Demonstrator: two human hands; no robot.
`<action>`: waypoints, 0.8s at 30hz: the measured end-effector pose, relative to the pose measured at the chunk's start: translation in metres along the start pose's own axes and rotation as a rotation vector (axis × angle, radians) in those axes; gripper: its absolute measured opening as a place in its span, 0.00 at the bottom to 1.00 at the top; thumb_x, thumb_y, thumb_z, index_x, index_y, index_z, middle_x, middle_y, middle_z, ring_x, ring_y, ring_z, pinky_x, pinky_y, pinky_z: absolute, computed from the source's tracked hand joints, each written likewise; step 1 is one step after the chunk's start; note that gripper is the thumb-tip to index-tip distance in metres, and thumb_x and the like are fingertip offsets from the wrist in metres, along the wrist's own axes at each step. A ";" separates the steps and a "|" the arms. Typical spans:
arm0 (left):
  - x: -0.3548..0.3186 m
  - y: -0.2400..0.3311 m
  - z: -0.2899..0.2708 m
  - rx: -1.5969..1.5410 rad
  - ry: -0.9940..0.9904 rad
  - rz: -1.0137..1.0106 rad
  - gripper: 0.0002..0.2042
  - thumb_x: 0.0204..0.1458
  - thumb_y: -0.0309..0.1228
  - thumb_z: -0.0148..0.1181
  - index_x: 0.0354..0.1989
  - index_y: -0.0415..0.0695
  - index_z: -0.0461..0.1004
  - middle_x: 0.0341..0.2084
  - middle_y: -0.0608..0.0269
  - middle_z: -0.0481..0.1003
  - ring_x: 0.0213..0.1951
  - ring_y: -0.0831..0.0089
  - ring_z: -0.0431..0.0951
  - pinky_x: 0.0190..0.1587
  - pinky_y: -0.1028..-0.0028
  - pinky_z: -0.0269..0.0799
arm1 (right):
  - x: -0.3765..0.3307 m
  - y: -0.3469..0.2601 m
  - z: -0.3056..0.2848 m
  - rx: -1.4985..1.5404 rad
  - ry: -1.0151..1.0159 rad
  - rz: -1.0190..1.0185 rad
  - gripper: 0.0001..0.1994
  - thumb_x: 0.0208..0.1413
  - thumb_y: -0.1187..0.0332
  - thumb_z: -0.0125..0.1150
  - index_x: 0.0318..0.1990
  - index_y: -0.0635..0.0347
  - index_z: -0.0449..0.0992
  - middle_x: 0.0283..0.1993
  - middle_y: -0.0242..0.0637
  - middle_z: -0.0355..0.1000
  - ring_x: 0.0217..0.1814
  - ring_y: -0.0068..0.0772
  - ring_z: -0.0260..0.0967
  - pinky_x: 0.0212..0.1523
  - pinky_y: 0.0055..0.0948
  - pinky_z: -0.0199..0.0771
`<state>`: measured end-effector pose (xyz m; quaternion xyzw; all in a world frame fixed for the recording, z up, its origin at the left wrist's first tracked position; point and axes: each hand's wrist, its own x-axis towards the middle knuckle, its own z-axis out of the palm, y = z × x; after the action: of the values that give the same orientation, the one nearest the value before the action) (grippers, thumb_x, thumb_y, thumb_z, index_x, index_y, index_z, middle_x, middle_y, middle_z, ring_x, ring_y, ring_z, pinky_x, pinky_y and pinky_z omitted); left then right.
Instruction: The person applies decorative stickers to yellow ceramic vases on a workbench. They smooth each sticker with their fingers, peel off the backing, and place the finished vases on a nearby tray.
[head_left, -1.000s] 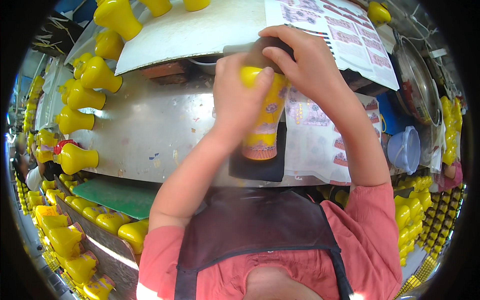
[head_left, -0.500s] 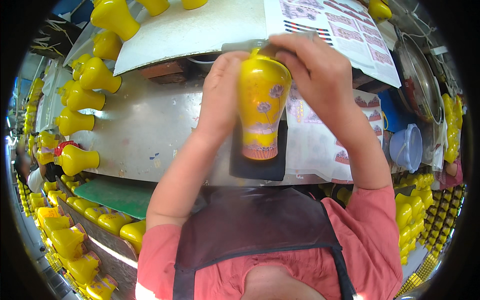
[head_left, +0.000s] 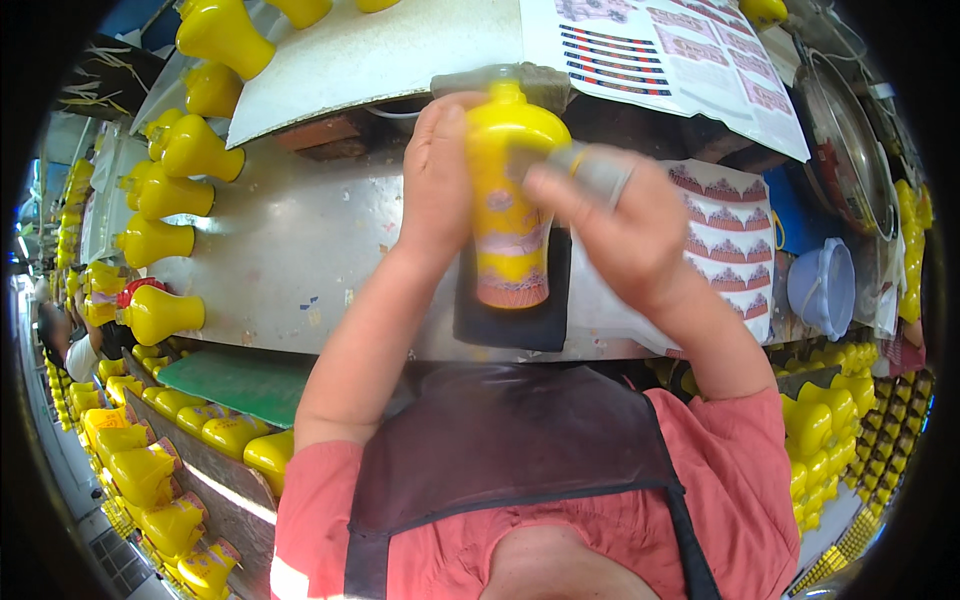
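A yellow vase (head_left: 510,250) with purple flower decals and a patterned band at its foot lies along a black pad (head_left: 510,332), its neck pointing away from me. My left hand (head_left: 437,180) grips the vase's left side near the shoulder, the fingers partly hidden. In my right hand (head_left: 630,225) is a small flat scraper (head_left: 597,172), grey and smeared by motion, held against the vase's upper right side. Behind the neck a grey folded cloth (head_left: 455,88) rests at the board's edge. Sheets of decals (head_left: 735,225) lie beside my right forearm.
Several yellow vases (head_left: 165,240) line the table's left side. A white board (head_left: 390,50) with printed sheets (head_left: 690,60) spans the far side. On the right stand a lavender bucket (head_left: 822,290) and a round metal pan (head_left: 845,140). More vases (head_left: 235,432) fill racks at lower left.
My right hand has come down from the vase's neck to its right side with the scraper. My left hand still holds the vase, which has shifted slightly away from me.
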<state>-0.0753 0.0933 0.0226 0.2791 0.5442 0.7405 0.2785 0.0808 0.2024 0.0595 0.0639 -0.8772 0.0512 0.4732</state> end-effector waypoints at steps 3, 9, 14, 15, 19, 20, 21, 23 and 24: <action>-0.003 0.004 0.003 0.075 0.043 0.053 0.20 0.72 0.42 0.41 0.52 0.39 0.74 0.42 0.60 0.78 0.44 0.74 0.78 0.51 0.74 0.73 | -0.014 -0.026 -0.003 0.075 -0.168 -0.016 0.23 0.44 0.72 0.71 0.52 0.50 0.84 0.27 0.29 0.67 0.26 0.30 0.68 0.24 0.30 0.68; -0.028 0.003 0.010 0.273 0.047 0.091 0.24 0.73 0.46 0.39 0.66 0.41 0.63 0.57 0.56 0.70 0.54 0.69 0.74 0.58 0.70 0.71 | -0.016 -0.002 -0.004 -0.168 0.036 0.221 0.20 0.46 0.75 0.70 0.50 0.54 0.84 0.30 0.32 0.74 0.26 0.34 0.68 0.26 0.33 0.69; -0.032 -0.003 0.002 0.155 -0.047 -0.014 0.27 0.72 0.46 0.41 0.74 0.45 0.51 0.62 0.54 0.64 0.58 0.67 0.70 0.61 0.68 0.68 | -0.042 -0.039 -0.006 0.321 -0.080 0.018 0.17 0.49 0.80 0.71 0.48 0.63 0.83 0.38 0.45 0.80 0.34 0.45 0.78 0.32 0.35 0.78; -0.033 -0.003 0.001 0.066 -0.081 -0.074 0.28 0.72 0.47 0.41 0.75 0.46 0.49 0.64 0.53 0.62 0.60 0.66 0.69 0.62 0.68 0.67 | -0.048 -0.036 -0.005 0.275 -0.096 0.152 0.18 0.49 0.80 0.71 0.49 0.62 0.82 0.38 0.46 0.80 0.35 0.44 0.79 0.33 0.34 0.79; -0.038 -0.005 0.000 -0.047 -0.085 -0.065 0.30 0.72 0.46 0.41 0.76 0.47 0.42 0.68 0.52 0.58 0.64 0.64 0.65 0.66 0.66 0.63 | -0.056 -0.036 -0.003 0.162 -0.090 0.736 0.22 0.51 0.81 0.72 0.55 0.62 0.80 0.41 0.45 0.81 0.38 0.35 0.81 0.38 0.30 0.79; -0.039 -0.006 0.001 0.003 -0.068 -0.038 0.31 0.72 0.45 0.41 0.77 0.47 0.41 0.68 0.51 0.58 0.65 0.64 0.64 0.67 0.65 0.62 | -0.054 -0.033 -0.001 0.177 -0.034 0.665 0.21 0.52 0.80 0.72 0.55 0.62 0.80 0.42 0.45 0.82 0.39 0.34 0.81 0.39 0.29 0.79; -0.041 -0.006 0.001 0.052 -0.050 -0.010 0.32 0.72 0.44 0.41 0.77 0.47 0.39 0.68 0.51 0.57 0.66 0.63 0.64 0.67 0.65 0.62 | -0.051 -0.035 -0.001 0.185 -0.013 0.673 0.21 0.53 0.80 0.72 0.56 0.63 0.80 0.42 0.45 0.82 0.39 0.33 0.81 0.40 0.29 0.79; -0.048 -0.007 0.000 0.154 -0.098 0.040 0.35 0.71 0.43 0.42 0.78 0.46 0.33 0.69 0.51 0.56 0.68 0.61 0.62 0.68 0.65 0.60 | -0.044 -0.039 0.000 0.259 0.072 0.518 0.20 0.55 0.78 0.72 0.56 0.63 0.79 0.45 0.45 0.82 0.44 0.31 0.82 0.43 0.28 0.80; -0.052 -0.007 -0.001 0.216 -0.108 0.044 0.36 0.70 0.42 0.43 0.78 0.45 0.30 0.70 0.51 0.55 0.68 0.60 0.61 0.69 0.64 0.60 | -0.041 -0.043 0.004 0.316 0.089 0.493 0.22 0.51 0.76 0.71 0.56 0.61 0.78 0.38 0.46 0.81 0.34 0.44 0.80 0.35 0.34 0.79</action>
<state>-0.0392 0.0572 0.0096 0.3591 0.5986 0.6674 0.2594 0.1067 0.1615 0.0241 -0.0806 -0.8259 0.3032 0.4685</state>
